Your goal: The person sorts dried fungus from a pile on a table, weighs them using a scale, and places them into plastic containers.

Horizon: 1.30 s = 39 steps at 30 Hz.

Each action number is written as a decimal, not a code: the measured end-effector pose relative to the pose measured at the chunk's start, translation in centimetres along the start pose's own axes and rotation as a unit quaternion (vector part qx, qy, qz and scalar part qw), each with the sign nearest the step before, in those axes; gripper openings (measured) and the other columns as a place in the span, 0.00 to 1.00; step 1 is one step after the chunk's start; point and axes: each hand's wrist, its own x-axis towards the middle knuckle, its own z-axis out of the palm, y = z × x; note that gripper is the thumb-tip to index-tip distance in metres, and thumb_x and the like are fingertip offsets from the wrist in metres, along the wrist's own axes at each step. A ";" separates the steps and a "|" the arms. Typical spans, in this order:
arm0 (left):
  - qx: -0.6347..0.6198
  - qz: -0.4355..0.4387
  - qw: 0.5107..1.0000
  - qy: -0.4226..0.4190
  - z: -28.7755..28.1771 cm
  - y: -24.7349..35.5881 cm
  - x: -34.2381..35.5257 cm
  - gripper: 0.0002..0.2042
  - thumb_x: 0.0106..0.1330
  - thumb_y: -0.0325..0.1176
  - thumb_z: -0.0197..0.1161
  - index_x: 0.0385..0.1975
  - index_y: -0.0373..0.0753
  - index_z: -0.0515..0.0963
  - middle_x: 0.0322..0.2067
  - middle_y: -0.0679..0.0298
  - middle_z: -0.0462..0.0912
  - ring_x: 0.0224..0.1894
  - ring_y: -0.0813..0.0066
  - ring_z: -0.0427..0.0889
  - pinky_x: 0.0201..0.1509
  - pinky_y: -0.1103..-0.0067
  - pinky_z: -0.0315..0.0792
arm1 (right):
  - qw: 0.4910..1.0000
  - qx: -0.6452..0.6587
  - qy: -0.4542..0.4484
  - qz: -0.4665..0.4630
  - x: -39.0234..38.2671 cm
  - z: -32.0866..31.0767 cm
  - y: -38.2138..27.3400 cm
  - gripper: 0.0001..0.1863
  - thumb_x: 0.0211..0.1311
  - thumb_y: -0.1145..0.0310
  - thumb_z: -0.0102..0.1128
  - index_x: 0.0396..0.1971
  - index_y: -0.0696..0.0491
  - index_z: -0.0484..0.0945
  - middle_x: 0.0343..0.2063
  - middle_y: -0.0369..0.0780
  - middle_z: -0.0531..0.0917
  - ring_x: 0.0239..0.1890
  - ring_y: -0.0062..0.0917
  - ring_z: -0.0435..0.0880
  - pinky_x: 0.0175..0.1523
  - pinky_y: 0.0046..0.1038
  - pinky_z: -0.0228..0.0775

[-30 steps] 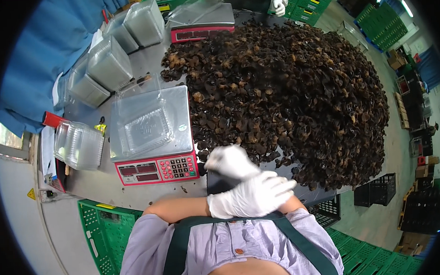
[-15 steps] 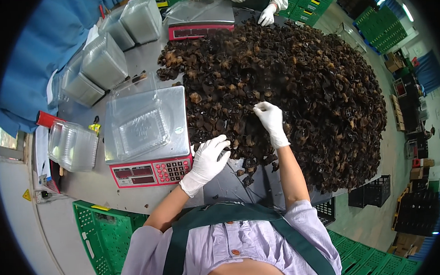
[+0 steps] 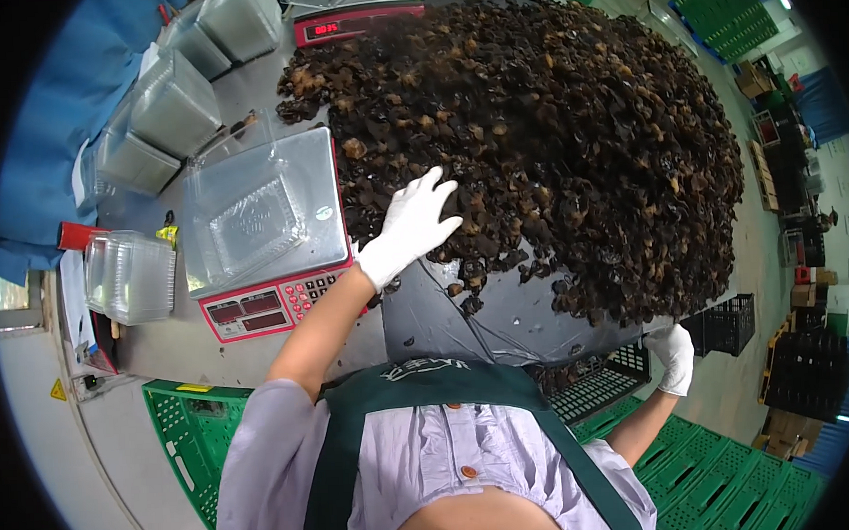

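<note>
Grey sheeting and bare metal top the wide table (image 3: pixel 530 303), whose near edge runs just beyond the person's apron (image 3: pixel 439 386). Dark brown, crinkled fungus lies on it in a broad heap (image 3: pixel 552 146), reaching the table's right rim; a strip of grey top shows between the heap and the near edge, with a few loose pieces on it. Below that edge, toward the right, sits a black crate (image 3: pixel 596 390). Left of the heap, close against it, stands a red-trimmed scale (image 3: pixel 321 165), bearing a clear container (image 3: pixel 252 216). The left hand (image 3: pixel 411 223), gloved, is opened with fingers spread at the heap's near-left border, gripping nothing visible. The right hand (image 3: pixel 673 352) is by the table's right corner, beside the crate; its fingers are hidden, so I cannot tell its grip.
</note>
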 end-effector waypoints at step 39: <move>0.126 -0.023 0.992 -0.018 6.0 -0.5 -7.4 0.32 0.53 0.52 0.64 0.58 0.46 0.70 0.69 0.51 0.47 0.71 0.48 0.43 0.68 0.47 0.41 | 0.888 0.063 0.173 -0.421 7.4 10.1 -31.4 0.25 0.45 0.59 0.69 0.47 0.45 0.78 0.60 0.45 0.67 0.62 0.43 0.64 0.64 0.45 0.57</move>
